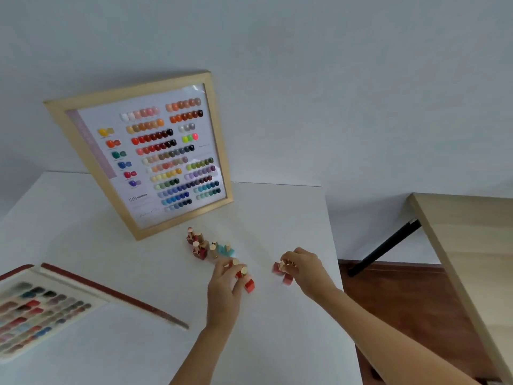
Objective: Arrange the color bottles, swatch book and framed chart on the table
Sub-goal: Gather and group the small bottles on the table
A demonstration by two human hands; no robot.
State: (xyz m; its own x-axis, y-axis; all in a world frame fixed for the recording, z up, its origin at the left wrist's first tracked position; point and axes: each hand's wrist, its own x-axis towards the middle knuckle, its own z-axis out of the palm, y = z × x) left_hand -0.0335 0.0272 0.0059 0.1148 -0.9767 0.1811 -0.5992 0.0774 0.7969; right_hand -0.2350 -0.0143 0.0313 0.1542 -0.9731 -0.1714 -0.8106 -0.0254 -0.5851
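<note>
Your left hand (224, 284) pinches red bottles (244, 276) in front of framed chart (138, 151); right hand (302, 269) clamps two more. Small, hard, likely slippery glass: grip square bodies, not caps.

I see a plain pale wall (305, 65) behind a white table (277, 212). To my right stands a light wooden desk (472, 245) with a black slanted leg (385, 248), on a reddish-brown wood floor (402, 298). The light is soft and even.
</note>
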